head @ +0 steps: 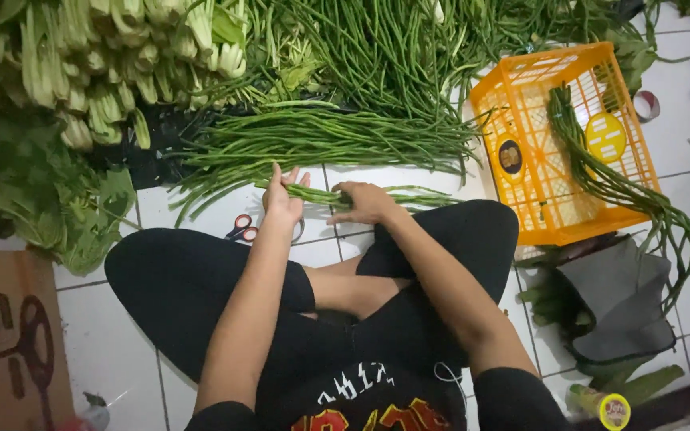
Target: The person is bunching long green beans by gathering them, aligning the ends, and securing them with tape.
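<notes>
I sit cross-legged on a white tiled floor. My left hand [283, 197] presses flat against the cut ends of a small bunch of long green beans [409, 194] lying across the tiles in front of my knees. My right hand [365, 203] is closed around the same bunch a little further along, holding it together. The beans run out to the right past my right hand. Red-handled scissors [241, 228] lie on the floor just left of my left wrist.
A large pile of long beans [337, 136] lies beyond my hands. Leafy greens [113, 56] are stacked at far left. An orange plastic crate [553, 207] with a bean bundle draped over it stands at right. A cardboard box [9, 335] sits near left.
</notes>
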